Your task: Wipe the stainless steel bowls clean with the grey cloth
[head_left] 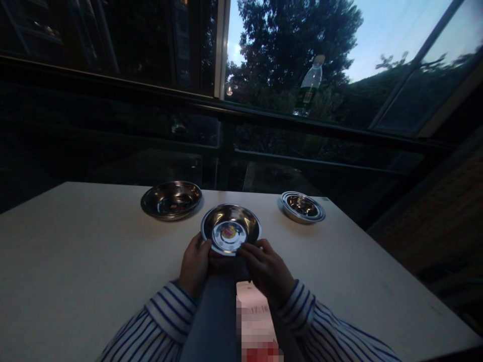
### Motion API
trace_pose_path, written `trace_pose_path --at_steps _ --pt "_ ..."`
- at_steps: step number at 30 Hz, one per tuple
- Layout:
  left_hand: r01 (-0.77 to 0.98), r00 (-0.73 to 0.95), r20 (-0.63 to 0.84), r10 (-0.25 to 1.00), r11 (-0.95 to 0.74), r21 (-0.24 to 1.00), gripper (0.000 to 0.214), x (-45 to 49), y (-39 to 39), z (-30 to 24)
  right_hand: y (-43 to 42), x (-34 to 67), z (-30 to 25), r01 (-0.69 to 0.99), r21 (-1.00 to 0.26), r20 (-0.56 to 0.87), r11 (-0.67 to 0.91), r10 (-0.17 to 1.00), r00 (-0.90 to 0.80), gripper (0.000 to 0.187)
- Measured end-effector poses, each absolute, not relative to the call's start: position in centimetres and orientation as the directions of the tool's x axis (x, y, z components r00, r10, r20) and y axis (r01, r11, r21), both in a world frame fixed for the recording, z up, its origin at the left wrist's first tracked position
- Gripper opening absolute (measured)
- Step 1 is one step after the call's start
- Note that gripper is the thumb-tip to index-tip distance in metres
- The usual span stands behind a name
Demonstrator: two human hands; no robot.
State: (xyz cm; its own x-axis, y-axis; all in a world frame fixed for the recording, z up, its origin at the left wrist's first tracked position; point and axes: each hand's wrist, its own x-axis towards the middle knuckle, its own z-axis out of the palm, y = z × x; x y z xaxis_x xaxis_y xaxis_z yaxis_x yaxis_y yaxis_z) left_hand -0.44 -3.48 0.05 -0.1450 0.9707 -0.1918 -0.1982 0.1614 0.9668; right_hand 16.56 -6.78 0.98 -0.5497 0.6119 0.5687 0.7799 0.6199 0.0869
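A shiny steel bowl [230, 213] with a round coloured sticker inside its bottom is tilted toward me at the near edge of the table. My left hand [195, 264] grips its left near rim, thumb on top and the other fingers mostly hidden below. On the right near rim, my right hand [267, 269] is closed with its fingers over the edge. Farther left stands a wider, shallow steel bowl [171, 195]. To the far right is a stack of smaller steel bowls [302, 207], nested with several rims showing.
The bowls are on a white table [94, 261]. Behind it run dark rails and a window, with a plastic bottle [310, 88] on the sill. Below my hands, a lit phone [254, 311] shows near my lap.
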Motion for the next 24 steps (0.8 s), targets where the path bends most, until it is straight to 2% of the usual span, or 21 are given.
trace_pose_path --at_steps 3,5,11,15,19,24 --pt "-0.215 -0.133 -0.184 0.974 0.153 0.965 0.047 -0.5 -3.5 0.2 -6.9 13.6 1.5 0.737 0.125 0.569 0.664 0.561 -0.601 0.019" --pt "-0.222 -0.127 -0.174 0.977 0.142 0.965 0.045 -0.5 -3.5 0.3 -6.8 12.4 1.7 0.742 0.123 0.547 0.659 0.579 -0.604 0.017" --pt "-0.191 -0.105 -0.183 0.977 0.161 0.968 0.045 -0.7 -3.5 0.4 -6.9 14.5 1.4 0.731 0.156 0.518 0.664 0.575 -0.633 0.026" --pt "-0.183 -0.110 -0.173 0.979 0.151 0.971 0.047 -0.5 -3.5 0.1 -6.8 18.9 1.1 0.793 0.127 0.508 0.596 0.648 -0.568 0.036" --pt "-0.175 -0.123 -0.179 0.976 0.156 0.972 0.050 -0.2 -3.5 0.2 -6.5 19.7 0.9 0.842 0.085 0.528 0.533 0.692 -0.492 0.037" --pt "-0.220 -0.132 -0.180 0.975 0.148 0.964 0.046 -0.4 -3.5 0.1 -7.2 15.0 1.3 0.756 0.127 0.591 0.642 0.563 -0.577 0.028"
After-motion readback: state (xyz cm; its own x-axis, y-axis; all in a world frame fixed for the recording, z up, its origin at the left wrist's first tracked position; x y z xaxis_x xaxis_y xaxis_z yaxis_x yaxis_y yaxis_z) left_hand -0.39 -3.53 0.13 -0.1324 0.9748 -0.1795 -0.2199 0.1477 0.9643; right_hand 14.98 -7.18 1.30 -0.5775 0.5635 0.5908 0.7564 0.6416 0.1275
